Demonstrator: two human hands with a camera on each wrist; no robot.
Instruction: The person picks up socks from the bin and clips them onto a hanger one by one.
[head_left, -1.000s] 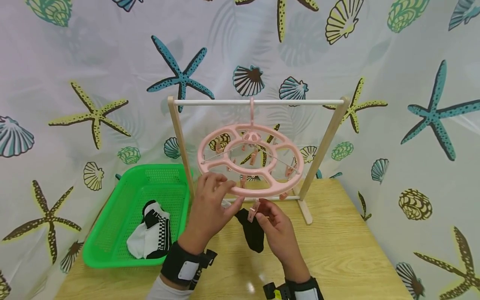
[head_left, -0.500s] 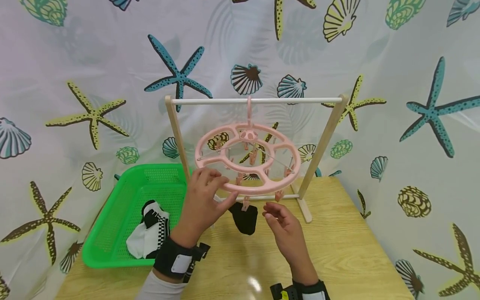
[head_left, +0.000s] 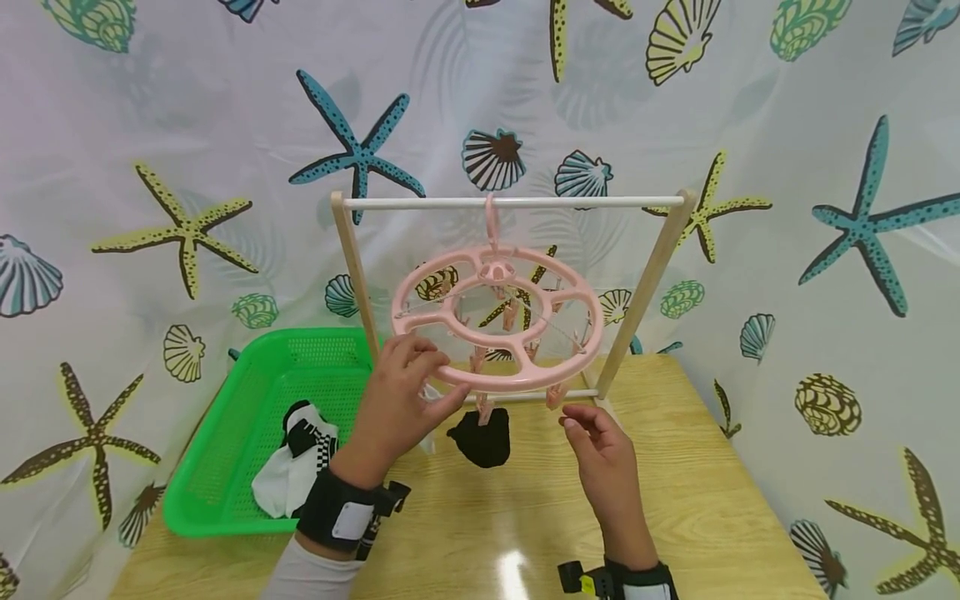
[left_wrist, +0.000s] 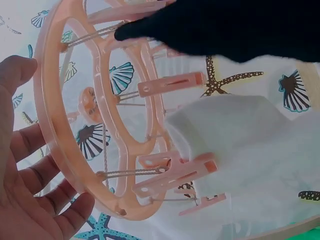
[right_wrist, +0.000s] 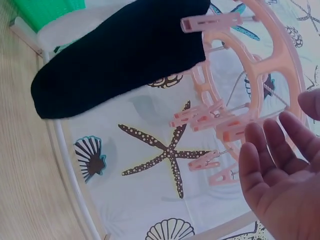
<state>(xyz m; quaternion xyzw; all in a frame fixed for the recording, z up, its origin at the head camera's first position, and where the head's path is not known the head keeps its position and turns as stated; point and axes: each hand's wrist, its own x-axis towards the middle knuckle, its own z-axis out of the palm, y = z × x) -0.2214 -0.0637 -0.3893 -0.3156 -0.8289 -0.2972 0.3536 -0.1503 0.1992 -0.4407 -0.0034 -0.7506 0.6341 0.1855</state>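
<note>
My left hand [head_left: 402, 396] holds the front left rim of a pink round clip hanger [head_left: 517, 382], thumb below and fingers above. From a front clothespin [head_left: 483, 408] hangs a black sock [head_left: 486, 442], seen large in the right wrist view. A white sock [left_wrist: 235, 130] hangs from another clothespin [left_wrist: 180, 175] in the left wrist view, mostly hidden behind my left hand in the head view. My right hand [head_left: 606, 462] is empty, its fingers loosely bent, just below and right of a bare clothespin [head_left: 556, 395].
The hanger hooks over the white bar [head_left: 420, 202] of a wooden-legged rack [head_left: 645, 292]. A green basket [head_left: 180, 492] at the left holds black-and-white checkered socks [head_left: 300, 458]. Everything stands on a wooden table [head_left: 712, 500] before a shell-patterned curtain [head_left: 480, 83].
My right hand has let go of the clothespin with the black sock and moved right, toward another clothespin. The hanger has turned slightly, with my left hand still on its rim.
</note>
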